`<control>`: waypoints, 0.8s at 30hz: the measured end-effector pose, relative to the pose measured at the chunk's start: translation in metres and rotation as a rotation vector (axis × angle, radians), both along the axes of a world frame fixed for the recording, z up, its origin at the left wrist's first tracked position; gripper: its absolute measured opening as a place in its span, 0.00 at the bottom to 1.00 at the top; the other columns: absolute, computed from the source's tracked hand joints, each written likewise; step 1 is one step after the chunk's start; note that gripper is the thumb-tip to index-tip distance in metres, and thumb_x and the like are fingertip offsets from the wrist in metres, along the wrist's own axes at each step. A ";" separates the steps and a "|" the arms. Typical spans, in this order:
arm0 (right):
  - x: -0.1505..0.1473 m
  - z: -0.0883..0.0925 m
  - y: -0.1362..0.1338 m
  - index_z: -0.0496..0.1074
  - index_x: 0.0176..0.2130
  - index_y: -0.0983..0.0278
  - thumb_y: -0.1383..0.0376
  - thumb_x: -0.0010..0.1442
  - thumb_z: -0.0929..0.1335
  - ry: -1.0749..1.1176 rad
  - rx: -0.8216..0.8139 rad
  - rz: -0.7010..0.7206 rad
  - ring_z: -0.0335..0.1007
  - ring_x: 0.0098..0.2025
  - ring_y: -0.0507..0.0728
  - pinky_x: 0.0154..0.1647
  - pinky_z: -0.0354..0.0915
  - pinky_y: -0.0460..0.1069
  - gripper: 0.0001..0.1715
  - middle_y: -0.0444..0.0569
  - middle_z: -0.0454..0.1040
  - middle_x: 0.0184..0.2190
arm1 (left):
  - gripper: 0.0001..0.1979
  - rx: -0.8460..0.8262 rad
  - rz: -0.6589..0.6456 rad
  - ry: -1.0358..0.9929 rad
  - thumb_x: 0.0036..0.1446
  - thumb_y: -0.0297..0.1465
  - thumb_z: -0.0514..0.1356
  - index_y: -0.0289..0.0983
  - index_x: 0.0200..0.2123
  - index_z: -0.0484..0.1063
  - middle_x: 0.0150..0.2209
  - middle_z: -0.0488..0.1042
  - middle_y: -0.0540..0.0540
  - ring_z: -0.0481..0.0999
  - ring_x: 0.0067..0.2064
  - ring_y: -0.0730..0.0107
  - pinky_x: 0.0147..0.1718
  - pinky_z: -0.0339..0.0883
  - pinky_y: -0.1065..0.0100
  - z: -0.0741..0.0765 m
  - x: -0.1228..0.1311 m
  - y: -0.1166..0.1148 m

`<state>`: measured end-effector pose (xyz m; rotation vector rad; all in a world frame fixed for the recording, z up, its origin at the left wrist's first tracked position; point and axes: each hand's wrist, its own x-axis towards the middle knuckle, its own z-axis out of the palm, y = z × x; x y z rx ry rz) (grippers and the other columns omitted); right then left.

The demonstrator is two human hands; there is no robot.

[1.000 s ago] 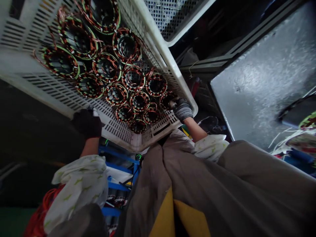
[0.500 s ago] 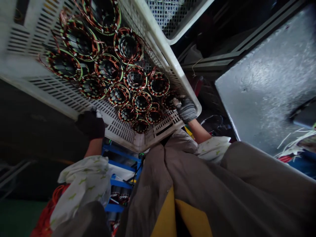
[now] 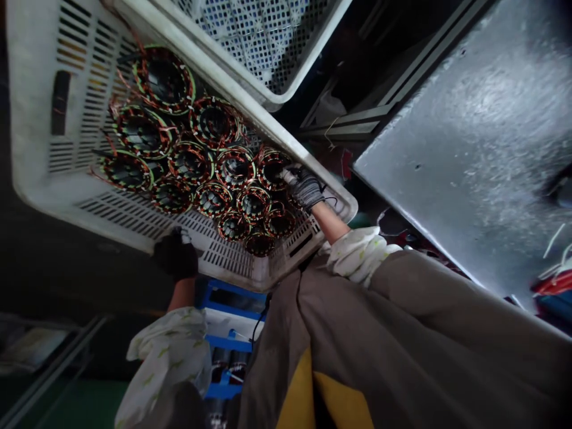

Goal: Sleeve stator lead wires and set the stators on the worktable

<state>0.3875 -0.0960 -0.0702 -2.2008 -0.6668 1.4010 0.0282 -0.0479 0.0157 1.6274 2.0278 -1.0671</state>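
A white slotted plastic crate (image 3: pixel 40 149) holds several copper-wound motor stators (image 3: pixel 214 122). My left hand (image 3: pixel 176 256), in a dark glove, is closed on the crate's near rim. Inside the crate at its right end, my right hand (image 3: pixel 304 187) in a grey knit glove has its fingers closed around a stator (image 3: pixel 270 167). Both forearms wear white patterned sleeve covers.
A second white perforated crate (image 3: pixel 259 42) lies beyond the first. A grey metal sheet (image 3: pixel 469 155) fills the right side. A blue rack (image 3: pixel 227 333) with more stators stands below the crate. My brown-and-yellow apron (image 3: pixel 379 357) covers the foreground.
My right hand moved from the crate's right rim further in, onto a stator. The view shifted, so the crate now sits lower and further left. My left hand still grips the rim.
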 end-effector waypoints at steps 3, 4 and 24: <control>0.002 0.000 -0.002 0.84 0.47 0.48 0.28 0.58 0.68 0.062 0.014 -0.003 0.78 0.59 0.63 0.72 0.68 0.63 0.35 0.43 0.89 0.45 | 0.30 0.015 -0.052 0.070 0.77 0.43 0.43 0.37 0.62 0.79 0.56 0.81 0.26 0.78 0.61 0.35 0.52 0.67 0.49 0.002 0.002 0.002; 0.003 0.001 -0.002 0.83 0.45 0.46 0.26 0.55 0.68 0.086 0.022 -0.014 0.77 0.59 0.64 0.73 0.67 0.63 0.36 0.43 0.89 0.45 | 0.30 0.010 -0.064 0.074 0.77 0.43 0.43 0.38 0.62 0.79 0.56 0.81 0.27 0.79 0.61 0.35 0.51 0.67 0.48 0.002 0.002 0.003; -0.008 0.034 -0.002 0.75 0.45 0.57 0.60 0.69 0.75 0.246 0.117 -0.271 0.72 0.41 0.55 0.53 0.72 0.51 0.08 0.40 0.81 0.36 | 0.24 0.061 -0.046 0.074 0.78 0.37 0.52 0.35 0.66 0.79 0.59 0.82 0.33 0.77 0.59 0.44 0.55 0.65 0.53 -0.013 -0.007 0.002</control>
